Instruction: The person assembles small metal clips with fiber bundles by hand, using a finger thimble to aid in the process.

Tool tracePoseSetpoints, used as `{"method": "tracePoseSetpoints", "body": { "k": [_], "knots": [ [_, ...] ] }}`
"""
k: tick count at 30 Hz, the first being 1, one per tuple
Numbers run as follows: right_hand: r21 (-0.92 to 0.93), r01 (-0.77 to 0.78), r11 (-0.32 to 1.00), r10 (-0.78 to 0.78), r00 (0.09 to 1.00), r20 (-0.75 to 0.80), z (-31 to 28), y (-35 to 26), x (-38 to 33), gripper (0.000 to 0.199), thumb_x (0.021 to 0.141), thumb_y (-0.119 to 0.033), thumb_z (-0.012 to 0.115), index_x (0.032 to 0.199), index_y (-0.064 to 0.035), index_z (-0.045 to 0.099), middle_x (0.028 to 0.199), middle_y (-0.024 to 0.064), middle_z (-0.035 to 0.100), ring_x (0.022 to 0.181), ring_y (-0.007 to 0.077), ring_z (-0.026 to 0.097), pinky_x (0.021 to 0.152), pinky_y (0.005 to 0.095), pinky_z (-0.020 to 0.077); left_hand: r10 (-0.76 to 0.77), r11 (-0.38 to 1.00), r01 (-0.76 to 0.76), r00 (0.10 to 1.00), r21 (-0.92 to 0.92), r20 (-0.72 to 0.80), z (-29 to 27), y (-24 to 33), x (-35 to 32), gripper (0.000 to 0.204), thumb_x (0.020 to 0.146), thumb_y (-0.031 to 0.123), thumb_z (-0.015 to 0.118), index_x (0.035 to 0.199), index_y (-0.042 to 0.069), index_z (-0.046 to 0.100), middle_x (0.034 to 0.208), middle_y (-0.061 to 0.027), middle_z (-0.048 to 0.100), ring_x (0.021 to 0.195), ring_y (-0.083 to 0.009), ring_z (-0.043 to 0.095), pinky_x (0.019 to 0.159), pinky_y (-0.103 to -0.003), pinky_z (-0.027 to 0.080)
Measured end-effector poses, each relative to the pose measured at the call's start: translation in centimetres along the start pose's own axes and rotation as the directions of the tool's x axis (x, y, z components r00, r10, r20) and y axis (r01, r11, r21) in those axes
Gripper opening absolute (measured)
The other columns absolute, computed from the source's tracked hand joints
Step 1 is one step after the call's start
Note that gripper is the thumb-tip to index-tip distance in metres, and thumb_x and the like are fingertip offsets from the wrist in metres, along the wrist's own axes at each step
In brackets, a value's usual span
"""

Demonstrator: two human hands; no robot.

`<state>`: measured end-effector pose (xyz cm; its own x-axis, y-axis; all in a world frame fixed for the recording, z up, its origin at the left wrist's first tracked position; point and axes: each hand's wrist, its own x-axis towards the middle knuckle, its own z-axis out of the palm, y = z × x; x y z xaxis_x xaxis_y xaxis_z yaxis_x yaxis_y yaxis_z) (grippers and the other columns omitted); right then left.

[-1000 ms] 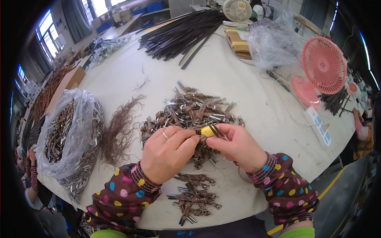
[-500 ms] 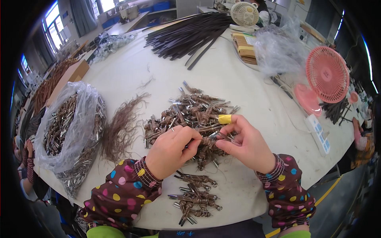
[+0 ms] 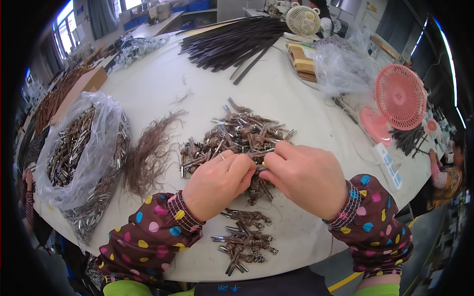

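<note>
My left hand (image 3: 217, 183) is closed in a pinch, holding one end of a knotted brown cord piece, mostly hidden by the fingers. Close against it, my right hand (image 3: 308, 181) is closed too, thumb and fingers pinching the same piece. Both hands are over the near side of a pile of knotted brown cords with silver metal tips (image 3: 242, 130). Between my forearms lies a smaller group of such cords (image 3: 245, 241), set in a rough column. Polka-dot sleeves cover both forearms.
A clear plastic bag of cords (image 3: 81, 163) stands left, beside a heap of loose brown threads (image 3: 153, 153). Dark flat strips (image 3: 232, 42) lie at the back. At right are a pink fan (image 3: 400, 96), a white power strip (image 3: 387, 165) and crumpled plastic (image 3: 345, 64).
My right hand has turned over, its back now up and its fingers curled down, and it has come closer to the left. The left hand has barely moved. The view has shifted slightly.
</note>
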<state>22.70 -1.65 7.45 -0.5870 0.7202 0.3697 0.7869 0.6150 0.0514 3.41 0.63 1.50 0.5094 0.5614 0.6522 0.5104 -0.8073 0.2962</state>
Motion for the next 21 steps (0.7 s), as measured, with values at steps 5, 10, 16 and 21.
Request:
{"method": "tracePoseSetpoints", "body": {
  "k": [5,10,16,21],
  "knots": [
    [-0.109,0.090,0.990,-0.086,0.996,0.040,-0.2,-0.3,0.4,0.018,0.076,-0.020,0.070,0.078,-0.0117,0.054,0.076,0.0010,0.052,0.066,0.0185,0.059,0.054,0.0316,0.0464,0.051,0.996,-0.052,0.998,0.066,0.021,-0.1,0.0,-0.1,0.016,0.078,0.003,0.068,0.086,0.005,0.055,0.072,-0.0069,0.053,0.067,-0.0239,0.056,0.060,-0.033,0.048],
    [-0.130,0.138,0.982,-0.133,0.990,0.041,-0.3,-0.3,0.7,0.018,0.075,-0.019,0.070,0.078,-0.0109,0.054,0.076,0.0004,0.053,0.067,0.0185,0.059,0.054,0.0310,0.0465,0.092,0.993,-0.093,0.996,0.077,0.022,-0.1,-0.2,-0.1,0.017,0.077,0.000,0.068,0.086,0.004,0.054,0.071,-0.0072,0.053,0.066,-0.0247,0.057,0.059,-0.033,0.048],
    [0.420,-0.111,0.901,0.120,0.993,0.004,0.9,1.8,-0.8,0.026,0.079,-0.024,0.074,0.090,-0.0060,0.059,0.081,0.0023,0.060,0.068,0.0171,0.063,0.055,0.0284,0.0505,-0.137,0.979,0.127,0.989,-0.159,-0.050,0.1,-0.2,0.0,0.012,0.084,-0.003,0.061,0.091,0.000,0.051,0.076,-0.0105,0.060,0.066,-0.0234,0.061,0.059,-0.030,0.049],
    [0.753,-0.329,0.571,0.315,0.934,0.169,2.8,0.6,-2.1,0.033,0.079,-0.018,0.077,0.103,-0.0026,0.061,0.084,0.0056,0.063,0.068,0.0121,0.060,0.060,0.0249,0.0512,-0.421,0.767,0.408,0.902,-0.496,0.092,0.0,0.1,0.1,0.005,0.096,0.003,0.050,0.100,0.000,0.048,0.078,-0.0061,0.063,0.066,-0.0080,0.056,0.058,-0.024,0.045]
  ]
}}
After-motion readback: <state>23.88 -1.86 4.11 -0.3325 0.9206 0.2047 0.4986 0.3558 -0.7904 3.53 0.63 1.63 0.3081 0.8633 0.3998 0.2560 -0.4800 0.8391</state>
